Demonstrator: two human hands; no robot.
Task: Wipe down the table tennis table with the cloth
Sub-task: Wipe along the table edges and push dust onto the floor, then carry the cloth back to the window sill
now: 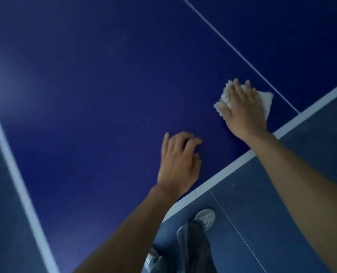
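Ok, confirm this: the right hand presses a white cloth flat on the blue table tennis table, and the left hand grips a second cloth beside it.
Wrong on the left hand: the head view shows it holding nothing, bare fingertips on the table tennis table. The right hand does press the white cloth flat.

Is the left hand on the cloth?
No, the cloth is under the right hand; the left hand holds nothing.

Crumpled white cloth (266, 101) flat on dark blue table (104, 95), near its white-edged end
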